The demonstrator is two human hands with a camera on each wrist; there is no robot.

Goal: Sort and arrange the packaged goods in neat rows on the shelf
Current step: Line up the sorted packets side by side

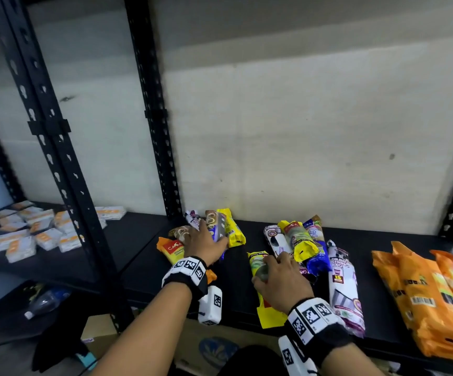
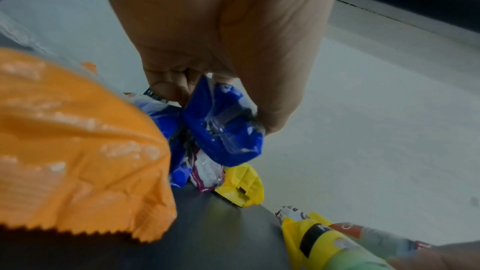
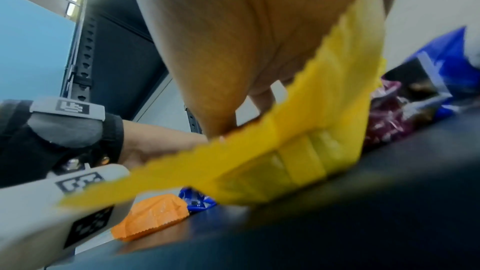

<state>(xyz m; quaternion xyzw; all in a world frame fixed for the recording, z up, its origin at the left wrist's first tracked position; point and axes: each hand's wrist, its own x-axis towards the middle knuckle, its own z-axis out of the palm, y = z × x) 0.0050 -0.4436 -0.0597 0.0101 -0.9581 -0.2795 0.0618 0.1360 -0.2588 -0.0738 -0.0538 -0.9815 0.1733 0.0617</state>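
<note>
- While both hands work on the black shelf point(image 1: 247, 240), the step in hand looks like gathering the loose rolled packs into groups; no neat row stands yet.
- Nearest, the right hand point(image 1: 282, 280) curls its fingers round a yellow-and-green pack point(image 1: 260, 270) lying lengthwise near the shelf's front edge; the right wrist view shows its yellow serrated end point(image 3: 298, 147) sticking out below the palm.
- Just left, the left hand point(image 1: 205, 245) reaches into the left cluster, and the left wrist view shows its fingers point(image 2: 166, 87) pinching a blue-wrapped pack point(image 2: 223, 128).
- An orange pack point(image 1: 169, 249) lies touching that wrist's near side.
- Beyond the left hand I count about four more packs in that cluster, among them a yellow one point(image 1: 233, 226); overlaps make the count unsure.
- Farther right, the middle pile point(image 1: 298, 240) holds about four packs crossing one another, with a long white drawstring-bag pack point(image 1: 342, 283) beside it.
- At the far right lie three orange bags point(image 1: 423, 294), overlapping.
- On the neighbouring shelf to the left sit many small white-and-orange packets point(image 1: 29, 232), too blurred to count.
- Next, I judge, the held packs need laying parallel beside their like, without dragging neighbours.
</note>
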